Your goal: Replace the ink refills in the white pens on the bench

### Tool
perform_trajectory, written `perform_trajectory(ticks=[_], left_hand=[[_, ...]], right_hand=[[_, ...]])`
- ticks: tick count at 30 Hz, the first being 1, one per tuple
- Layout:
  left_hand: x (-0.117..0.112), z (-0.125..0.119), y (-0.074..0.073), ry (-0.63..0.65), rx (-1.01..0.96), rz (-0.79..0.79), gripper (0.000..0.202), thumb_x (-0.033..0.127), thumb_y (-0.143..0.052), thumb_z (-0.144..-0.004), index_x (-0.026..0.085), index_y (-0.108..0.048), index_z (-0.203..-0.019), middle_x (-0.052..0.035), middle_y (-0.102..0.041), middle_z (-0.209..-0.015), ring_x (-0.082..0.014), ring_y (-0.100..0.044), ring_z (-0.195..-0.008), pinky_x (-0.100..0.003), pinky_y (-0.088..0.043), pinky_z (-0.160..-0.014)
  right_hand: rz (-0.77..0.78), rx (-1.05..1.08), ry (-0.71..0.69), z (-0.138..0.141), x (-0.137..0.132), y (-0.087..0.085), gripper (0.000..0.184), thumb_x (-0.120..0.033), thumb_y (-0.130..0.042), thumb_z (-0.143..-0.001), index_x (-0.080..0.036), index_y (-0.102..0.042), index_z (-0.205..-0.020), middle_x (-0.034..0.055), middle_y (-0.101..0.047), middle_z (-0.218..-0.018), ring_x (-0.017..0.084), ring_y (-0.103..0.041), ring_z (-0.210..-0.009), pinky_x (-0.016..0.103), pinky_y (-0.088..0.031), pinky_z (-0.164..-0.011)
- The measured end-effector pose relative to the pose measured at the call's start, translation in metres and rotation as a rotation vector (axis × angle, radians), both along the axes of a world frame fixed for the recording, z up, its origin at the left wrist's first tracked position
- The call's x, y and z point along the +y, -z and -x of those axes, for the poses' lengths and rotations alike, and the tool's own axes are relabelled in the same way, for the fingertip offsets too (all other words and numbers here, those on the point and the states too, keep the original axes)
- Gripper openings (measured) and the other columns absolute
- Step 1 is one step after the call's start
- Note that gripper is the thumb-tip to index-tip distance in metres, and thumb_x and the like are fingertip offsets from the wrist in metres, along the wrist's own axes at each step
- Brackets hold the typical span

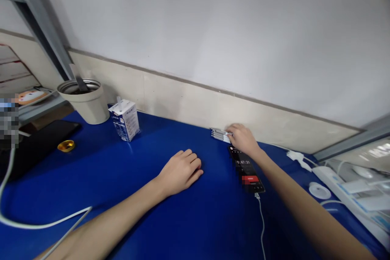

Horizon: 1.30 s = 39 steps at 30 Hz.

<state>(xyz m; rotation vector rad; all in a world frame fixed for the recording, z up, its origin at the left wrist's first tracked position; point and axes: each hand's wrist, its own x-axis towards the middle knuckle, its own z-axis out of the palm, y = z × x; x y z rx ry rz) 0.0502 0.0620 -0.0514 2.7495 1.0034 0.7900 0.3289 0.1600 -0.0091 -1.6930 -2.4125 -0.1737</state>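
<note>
My left hand (pixel 182 169) rests palm down on the blue table (pixel 91 178), fingers curled loosely, holding nothing. My right hand (pixel 243 138) reaches to the back edge by the wall and closes over a bundle of pens (pixel 219 134) lying there. Just in front of that hand lies a black phone (pixel 247 170) with a timer and a red button on its screen, and a white cable runs from its near end.
A small milk carton (pixel 124 120) and a cream pot (pixel 85 99) stand at the back left. A gold lid (pixel 66 145) and a dark tablet (pixel 39 144) lie at left. A white power strip (pixel 344 191) with plugs is at right. White cables cross the near left.
</note>
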Motion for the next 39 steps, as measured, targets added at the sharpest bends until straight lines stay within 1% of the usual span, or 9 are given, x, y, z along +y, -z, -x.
perform_trajectory(ticks=[6, 11, 17, 24, 28, 32, 35, 37, 39], left_hand=[[0.0, 0.001, 0.002, 0.0, 0.008, 0.002, 0.024, 0.034, -0.045, -0.095, 0.017, -0.057, -0.083, -0.0043, -0.059, -0.082, -0.0196, -0.052, -0.08, -0.033, -0.038, -0.069], [0.0, 0.001, 0.003, 0.001, 0.017, 0.003, 0.024, 0.034, -0.045, -0.095, 0.017, -0.057, -0.084, -0.0046, -0.059, -0.083, -0.02, -0.052, -0.081, -0.033, -0.038, -0.069], [0.001, 0.0, 0.001, -0.002, 0.022, 0.007, 0.025, 0.034, -0.044, -0.096, 0.017, -0.057, -0.083, -0.0047, -0.059, -0.083, -0.0201, -0.052, -0.081, -0.033, -0.038, -0.069], [0.0, 0.001, 0.001, -0.017, 0.028, 0.036, 0.022, 0.033, -0.043, -0.096, 0.019, -0.056, -0.085, -0.0034, -0.059, -0.084, -0.0209, -0.052, -0.082, -0.034, -0.041, -0.071], [0.001, 0.003, 0.001, -0.148, -0.139, 0.067, 0.016, 0.031, -0.046, -0.094, 0.019, -0.054, -0.1, -0.0056, -0.058, -0.098, -0.0219, -0.052, -0.092, -0.036, -0.044, -0.078], [0.009, 0.011, 0.002, -0.341, -0.343, 0.047, 0.035, 0.036, -0.051, -0.092, 0.014, -0.045, -0.119, -0.0116, -0.053, -0.117, -0.0235, -0.049, -0.107, -0.038, -0.044, -0.09], [0.018, 0.02, 0.001, -0.258, -0.205, 0.061, 0.021, 0.035, -0.046, -0.096, 0.017, -0.054, -0.102, -0.0071, -0.059, -0.099, -0.0217, -0.052, -0.094, -0.035, -0.046, -0.08], [0.022, 0.024, 0.001, -0.198, -0.092, 0.048, 0.023, 0.033, -0.043, -0.097, 0.017, -0.058, -0.091, -0.005, -0.061, -0.087, -0.0208, -0.052, -0.085, -0.033, -0.044, -0.074], [0.025, 0.027, 0.0, -0.21, -0.053, 0.025, 0.024, 0.032, -0.041, -0.098, 0.017, -0.058, -0.09, -0.0049, -0.061, -0.084, -0.0203, -0.051, -0.082, -0.033, -0.043, -0.072]], right_hand=[[0.033, -0.078, -0.072, 0.006, -0.006, 0.004, 0.02, -0.022, -0.05, -0.082, -0.018, -0.068, -0.089, 0.0111, -0.064, -0.093, 0.025, -0.057, -0.09, 0.035, -0.041, -0.076], [0.084, -0.078, -0.122, 0.013, -0.005, 0.003, 0.016, -0.02, -0.054, -0.079, -0.019, -0.066, -0.089, 0.0094, -0.066, -0.094, 0.022, -0.06, -0.083, 0.034, -0.042, -0.071], [0.123, -0.049, -0.184, 0.021, -0.004, 0.005, 0.017, -0.014, -0.051, -0.08, -0.019, -0.066, -0.086, 0.0063, -0.068, -0.088, 0.018, -0.061, -0.078, 0.031, -0.045, -0.071], [0.065, -0.006, -0.225, 0.035, -0.007, 0.007, 0.016, -0.014, -0.047, -0.086, -0.017, -0.061, -0.093, 0.0099, -0.066, -0.094, 0.021, -0.061, -0.086, 0.034, -0.046, -0.079], [0.024, 0.047, -0.272, 0.059, -0.027, -0.003, 0.02, -0.019, -0.041, -0.093, -0.018, -0.056, -0.107, 0.01, -0.065, -0.101, 0.022, -0.06, -0.093, 0.035, -0.045, -0.084], [0.066, 0.161, -0.429, 0.092, -0.058, -0.002, 0.022, -0.022, -0.038, -0.097, -0.02, -0.056, -0.11, 0.0075, -0.063, -0.104, 0.019, -0.059, -0.096, 0.032, -0.045, -0.085], [0.134, 0.31, -0.456, 0.107, -0.074, 0.012, 0.021, -0.02, -0.037, -0.098, -0.02, -0.055, -0.108, 0.0066, -0.063, -0.102, 0.017, -0.061, -0.09, 0.03, -0.047, -0.08], [0.15, 0.387, -0.445, 0.111, -0.077, 0.022, 0.017, -0.02, -0.04, -0.097, -0.02, -0.055, -0.106, 0.0057, -0.064, -0.102, 0.016, -0.06, -0.09, 0.029, -0.046, -0.079], [0.147, 0.403, -0.401, 0.11, -0.077, 0.03, 0.014, -0.022, -0.044, -0.096, -0.02, -0.055, -0.103, 0.0049, -0.064, -0.099, 0.016, -0.06, -0.087, 0.029, -0.046, -0.077]])
